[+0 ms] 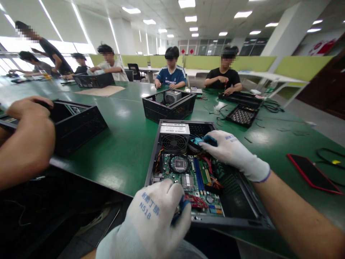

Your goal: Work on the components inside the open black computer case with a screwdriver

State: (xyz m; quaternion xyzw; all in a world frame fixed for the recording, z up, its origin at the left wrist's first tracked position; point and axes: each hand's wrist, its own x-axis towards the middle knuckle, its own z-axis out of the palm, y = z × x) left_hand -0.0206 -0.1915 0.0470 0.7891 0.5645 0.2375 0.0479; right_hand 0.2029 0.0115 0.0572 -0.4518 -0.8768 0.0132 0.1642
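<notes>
An open black computer case [234, 220] lies on its side in front of me. Inside are a green motherboard [168, 165] with an exposed processor socket [180, 163], a power supply [174, 138] with a fan grille, and a red expansion card [196, 202]. My left hand [159, 212], in a white glove with blue-coated fingers, curls over the near-left edge beside the red card; its grasp is hidden. Reaching in from the right, my gloved right hand [226, 149] has its fingers closed near a teal item [196, 141] beside the power supply. What it pinches is unclear.
Another black case [169, 108] stands beyond mine. A co-worker's bare arm [29, 133] reaches over a case [78, 126] at left. A red-edged black tablet-like slab [314, 173], a tray of screws or small parts [242, 115] and cables [272, 106] lie right. Several people sit across the green table [124, 144].
</notes>
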